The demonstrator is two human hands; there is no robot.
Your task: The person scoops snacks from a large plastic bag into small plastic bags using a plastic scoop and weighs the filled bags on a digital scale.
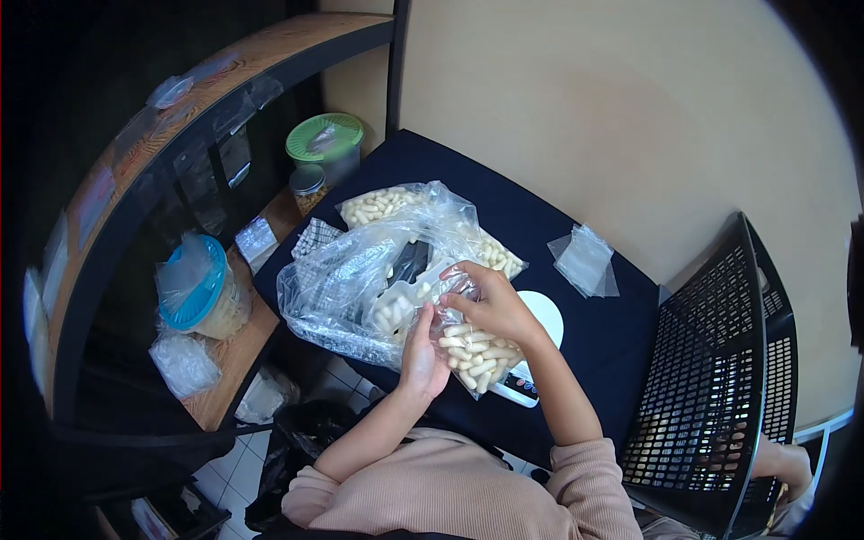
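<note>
Over the dark table, my right hand (pixel 495 308) pinches the gathered top of a small clear plastic bag (pixel 479 357) packed with pale finger-shaped snacks. My left hand (pixel 423 355) is at the bag's left side, thumb and fingertips closed on its upper edge close to the right fingertips. Just beyond my hands lies a large crinkled clear bag (pixel 333 279), its mouth open, with more pale snacks and a whitish container (pixel 396 308) inside. A white scale (pixel 544 322) sits behind and under the filled bag, partly hidden by my right forearm.
More bagged snacks (pixel 382 205) lie farther back. Flat clear bags (pixel 585 261) rest at the right. A black perforated basket (pixel 693 387) stands beside the table, another person's arm (pixel 781 463) behind it. Left are a wooden shelf (pixel 211 409), a blue-lidded tub (pixel 202 292) and a green-lidded tub (pixel 326 144).
</note>
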